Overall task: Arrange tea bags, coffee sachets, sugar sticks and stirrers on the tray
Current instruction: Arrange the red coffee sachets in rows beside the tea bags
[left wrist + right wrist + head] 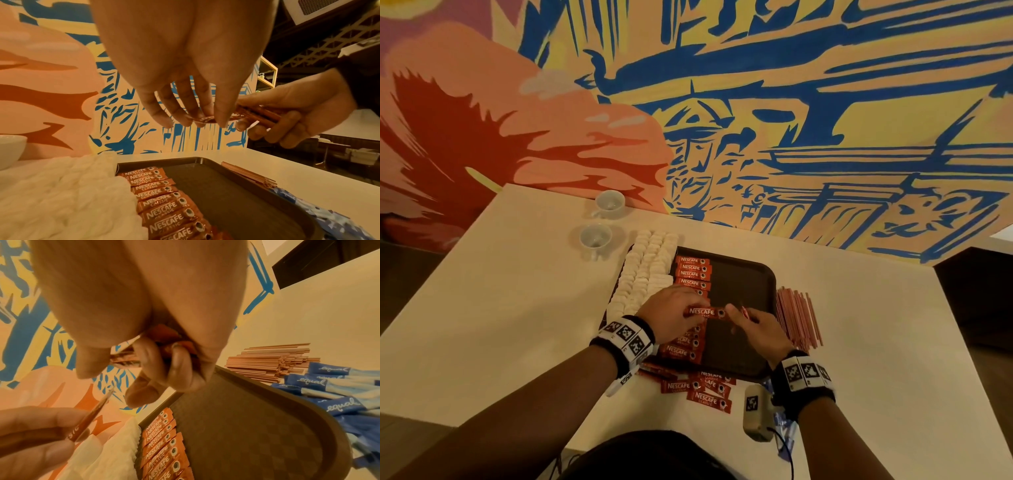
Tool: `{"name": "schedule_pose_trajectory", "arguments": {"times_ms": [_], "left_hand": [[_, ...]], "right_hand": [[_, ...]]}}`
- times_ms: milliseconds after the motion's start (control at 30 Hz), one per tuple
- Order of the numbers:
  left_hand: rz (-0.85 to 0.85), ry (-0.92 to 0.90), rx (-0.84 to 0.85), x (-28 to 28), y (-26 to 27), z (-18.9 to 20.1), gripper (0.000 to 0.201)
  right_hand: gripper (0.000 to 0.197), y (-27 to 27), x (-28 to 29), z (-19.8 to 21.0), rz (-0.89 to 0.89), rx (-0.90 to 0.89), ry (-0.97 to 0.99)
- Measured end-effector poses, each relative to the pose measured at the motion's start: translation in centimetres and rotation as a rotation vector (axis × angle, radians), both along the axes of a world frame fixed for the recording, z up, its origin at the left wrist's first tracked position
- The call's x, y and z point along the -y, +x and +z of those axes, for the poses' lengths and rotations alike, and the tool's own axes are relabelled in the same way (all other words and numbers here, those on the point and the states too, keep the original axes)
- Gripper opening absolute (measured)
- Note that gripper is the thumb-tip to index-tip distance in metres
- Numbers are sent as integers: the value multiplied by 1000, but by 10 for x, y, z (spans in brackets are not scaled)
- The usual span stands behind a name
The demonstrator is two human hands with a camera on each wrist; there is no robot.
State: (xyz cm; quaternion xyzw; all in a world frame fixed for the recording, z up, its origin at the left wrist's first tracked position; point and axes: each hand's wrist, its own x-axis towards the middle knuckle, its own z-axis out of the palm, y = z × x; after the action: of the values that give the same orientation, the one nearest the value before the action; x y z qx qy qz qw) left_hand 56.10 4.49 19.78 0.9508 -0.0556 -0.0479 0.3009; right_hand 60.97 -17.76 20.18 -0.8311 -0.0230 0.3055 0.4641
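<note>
- Both hands hover over the dark tray [750, 274]: the left hand [671, 313] pinches one end of a single coffee sachet [703, 312].
- Right hand [760, 329] curls round a small bundle of sachets [261, 113].
- Laid sachets [162, 204] line the tray's left side beside white tea bags [643, 274].
- Stirrers [798, 315] and blue sugar sticks [329, 386] lie right of the tray on the table [500, 291].

"Nescafé Classic" on coffee sachets [162, 211], "equal" on blue sticks [339, 405]

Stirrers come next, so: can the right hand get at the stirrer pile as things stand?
Probably, but not freely: the stirrers lie uncovered right of the tray, yet the right hand grips coffee sachets.
</note>
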Motion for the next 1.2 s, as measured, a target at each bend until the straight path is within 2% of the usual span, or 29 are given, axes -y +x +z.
{"name": "schedule_pose_trajectory", "arguments": {"times_ms": [200,367,500,633,800,1000,1100,1200], "left_hand": [[38,158,-109,-8,12,-31,31],[-63,387,-212,-3,14,-59,33],[-134,545,-204,2,16,-70,31],[-171,628,-234,4,19,-74,33],[-180,627,-251,4,20,-79,29],[-193,621,-239,1,22,-73,32],[-149,514,-213,0,21,-62,34],[-3,294,-134,6,17,-40,30]], "right_hand": [[57,-2,7,1,-137,-240,-10],[56,-7,13,-5,-214,-336,75],[62,-11,23,-7,-298,-355,111],[65,-13,32,-15,-334,-393,154],[48,-15,37,-19,-338,-409,194],[30,-12,29,-12,-249,-338,97],[25,-15,33,-12,-102,-197,65],[28,-18,39,-9,-51,-110,100]]}}
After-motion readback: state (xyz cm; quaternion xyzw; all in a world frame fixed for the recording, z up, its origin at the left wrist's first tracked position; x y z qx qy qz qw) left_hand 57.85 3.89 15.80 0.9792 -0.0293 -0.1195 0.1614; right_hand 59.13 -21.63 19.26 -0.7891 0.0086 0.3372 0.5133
